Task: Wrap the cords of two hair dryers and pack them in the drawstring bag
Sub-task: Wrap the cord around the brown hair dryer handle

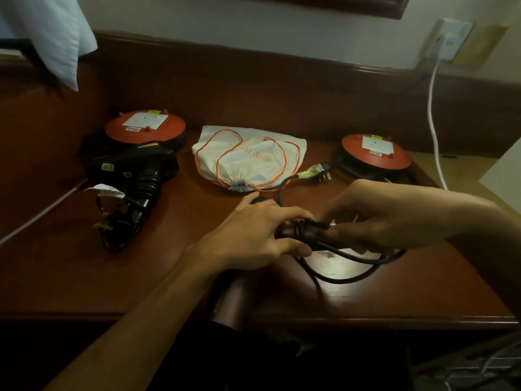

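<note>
my left hand (253, 232) gripped the brown dryer (234, 300) handle; my right hand (386, 218) pinched its cord (346, 279) beside it.

Hotel or guest room, judged by the furnishings: dark reddish wooden desk (84, 277) with a raised back rail, set against a pale wall; white wall socket (451, 40) with a white cable (432, 122) plugged in; dark wooden frame edge (366, 7) above. Two round red-topped bases (145, 127) (376, 152) with white labels on the desk; white cloth drawstring bag (248, 156) with orange cord; black hair dryer (132, 167); white pillow corner (50, 32) at upper left.
</note>
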Motion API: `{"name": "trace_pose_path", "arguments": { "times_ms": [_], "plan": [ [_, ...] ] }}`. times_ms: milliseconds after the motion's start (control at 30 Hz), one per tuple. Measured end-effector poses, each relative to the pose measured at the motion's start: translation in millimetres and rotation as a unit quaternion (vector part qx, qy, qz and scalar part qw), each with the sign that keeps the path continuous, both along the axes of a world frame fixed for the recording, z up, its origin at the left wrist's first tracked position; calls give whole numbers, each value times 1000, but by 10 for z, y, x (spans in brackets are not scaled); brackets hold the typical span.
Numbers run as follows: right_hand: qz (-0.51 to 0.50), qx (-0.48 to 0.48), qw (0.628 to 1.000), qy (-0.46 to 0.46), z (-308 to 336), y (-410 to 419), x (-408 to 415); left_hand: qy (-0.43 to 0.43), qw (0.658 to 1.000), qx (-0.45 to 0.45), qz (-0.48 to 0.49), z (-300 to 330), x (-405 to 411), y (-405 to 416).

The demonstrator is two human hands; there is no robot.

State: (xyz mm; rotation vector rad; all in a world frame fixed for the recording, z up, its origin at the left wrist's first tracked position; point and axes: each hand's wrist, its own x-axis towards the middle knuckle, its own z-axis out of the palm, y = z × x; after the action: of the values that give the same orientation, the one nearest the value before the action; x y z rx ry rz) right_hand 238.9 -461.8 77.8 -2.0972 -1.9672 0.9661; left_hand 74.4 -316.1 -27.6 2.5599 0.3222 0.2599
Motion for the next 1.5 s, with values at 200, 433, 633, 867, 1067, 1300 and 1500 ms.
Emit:
{"name": "trace_pose_path", "arguments": {
  "times_ms": [200, 433, 633, 867, 1067, 1300, 1500],
  "plan": [
    [-51, 84, 995, -23, 156, -396, 287, -23, 999, 1, 41, -21, -96, 76],
    [-5, 158, 987, -3, -332, -597, -222, -67, 989, -132, -7, -8, -107, 148],
    [-27, 237, 971, 28, -803, -436, -407, -82, 956, -282, -15, 53, -295, 258],
    [-82, 152, 983, 53, -994, -116, -15, -115, 940, -322, 20, 85, -378, 152],
    [-91, 144, 985, -4, -1145, 271, 354, -92, 957, -273, -12, 77, -439, 3],
    [-68, -143, 960, 232, -510, 390, 752, -40, 993, -112, -3, 20, -319, -41],
    [-56, -84, 949, 300, -379, 341, 854, -39, 997, -62, 1, 5, -276, -91]
  ]
}}
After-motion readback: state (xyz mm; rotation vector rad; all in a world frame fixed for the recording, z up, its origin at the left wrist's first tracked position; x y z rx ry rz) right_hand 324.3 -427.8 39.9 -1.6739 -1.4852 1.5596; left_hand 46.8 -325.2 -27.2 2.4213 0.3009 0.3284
